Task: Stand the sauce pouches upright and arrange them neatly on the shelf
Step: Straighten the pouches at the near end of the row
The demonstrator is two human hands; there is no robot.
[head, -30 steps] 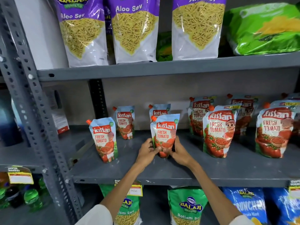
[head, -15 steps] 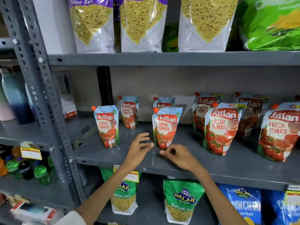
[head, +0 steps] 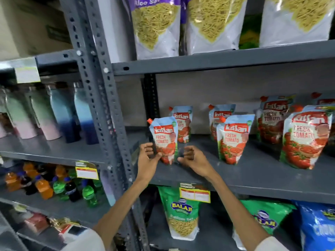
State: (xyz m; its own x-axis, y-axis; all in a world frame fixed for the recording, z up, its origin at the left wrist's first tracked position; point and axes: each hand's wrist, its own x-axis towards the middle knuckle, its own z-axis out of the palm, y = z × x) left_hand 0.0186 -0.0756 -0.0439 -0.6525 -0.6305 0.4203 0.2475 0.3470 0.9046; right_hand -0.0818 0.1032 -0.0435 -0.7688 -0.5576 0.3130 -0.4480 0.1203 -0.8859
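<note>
Reaching with both hands — left hand (head: 147,160) and right hand (head: 193,158) half-open, flanking the leftmost pouch (head: 165,140) on the shelf (head: 253,183), grip uncertain. All visible pouches stand upright — probably only straightening remains.

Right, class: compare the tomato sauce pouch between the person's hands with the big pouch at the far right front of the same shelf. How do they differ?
The leftmost front pouch looks smaller; the far-right front pouch is clearly larger and wider. The left hand and right hand flank the leftmost front pouch; nothing is near the far-right front pouch. Both stand upright on the grey shelf, with orange-red spout caps, "Fresh Tomato" print facing out.
</note>
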